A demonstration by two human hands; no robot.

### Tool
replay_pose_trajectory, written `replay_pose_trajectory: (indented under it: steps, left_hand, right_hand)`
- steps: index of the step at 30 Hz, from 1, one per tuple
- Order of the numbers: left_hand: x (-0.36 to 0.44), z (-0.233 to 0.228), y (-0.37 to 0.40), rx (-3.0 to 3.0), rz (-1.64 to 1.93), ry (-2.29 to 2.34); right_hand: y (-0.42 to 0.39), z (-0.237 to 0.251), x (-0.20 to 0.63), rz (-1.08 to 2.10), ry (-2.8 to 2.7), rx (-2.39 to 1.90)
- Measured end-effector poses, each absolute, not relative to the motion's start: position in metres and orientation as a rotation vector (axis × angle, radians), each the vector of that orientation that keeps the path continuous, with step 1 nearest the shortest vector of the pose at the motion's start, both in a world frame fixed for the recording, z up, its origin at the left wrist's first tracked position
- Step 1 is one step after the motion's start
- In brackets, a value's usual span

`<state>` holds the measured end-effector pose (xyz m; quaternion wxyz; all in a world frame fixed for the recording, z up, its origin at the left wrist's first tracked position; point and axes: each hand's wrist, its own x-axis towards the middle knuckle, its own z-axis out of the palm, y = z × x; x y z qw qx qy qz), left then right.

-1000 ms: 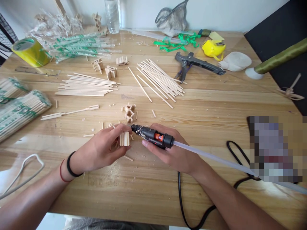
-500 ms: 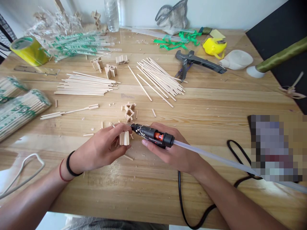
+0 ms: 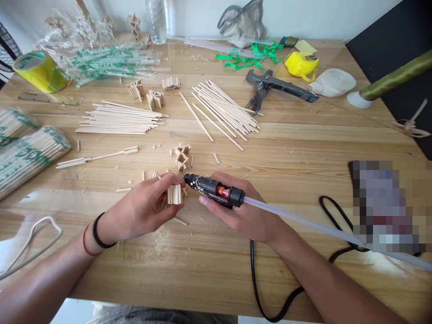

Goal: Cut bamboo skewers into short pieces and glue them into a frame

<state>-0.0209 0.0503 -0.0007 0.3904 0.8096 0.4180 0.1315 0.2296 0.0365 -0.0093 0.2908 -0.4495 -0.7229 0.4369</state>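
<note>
Between the thumb and fingers of my left hand (image 3: 145, 202) is a small block of short wooden sticks (image 3: 174, 194) set side by side. My right hand (image 3: 243, 211) is wrapped round a black hot glue gun (image 3: 216, 189), its nozzle pointing left at the top of that block, close to my left fingertips. Whether the nozzle touches the wood I cannot tell. A long translucent glue stick (image 3: 290, 216) runs out of the gun's back. Just beyond my hands stands a star-like piece of glued sticks (image 3: 181, 157), with short cut bits around it.
Long loose sticks lie in a left pile (image 3: 121, 118) and a right pile (image 3: 226, 112). Farther back are a dark cutter tool (image 3: 280, 85), a yellow tape roll (image 3: 40, 72) and green ribbon (image 3: 249, 56). The gun's black cable (image 3: 253, 270) loops at front right. Wrapped stick bundles (image 3: 33, 153) lie left.
Both hands hold almost the same pose, with the glue gun still at the stick block. The whole view has shifted very slightly.
</note>
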Motion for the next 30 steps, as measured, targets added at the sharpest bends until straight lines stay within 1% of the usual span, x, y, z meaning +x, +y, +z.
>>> replay_pose_trajectory:
  steps: [22, 30]
  left_hand:
    - [-0.0195, 0.0037, 0.0504, 2.117, 0.307, 1.074]
    - [-0.0183, 0.0053, 0.0492, 2.089, 0.388, 1.093]
  right_hand:
    - [0.0379, -0.0081, 0.2273, 1.12, -1.93, -1.154]
    - [0.0379, -0.0106, 0.2267, 1.079, -1.896, -1.17]
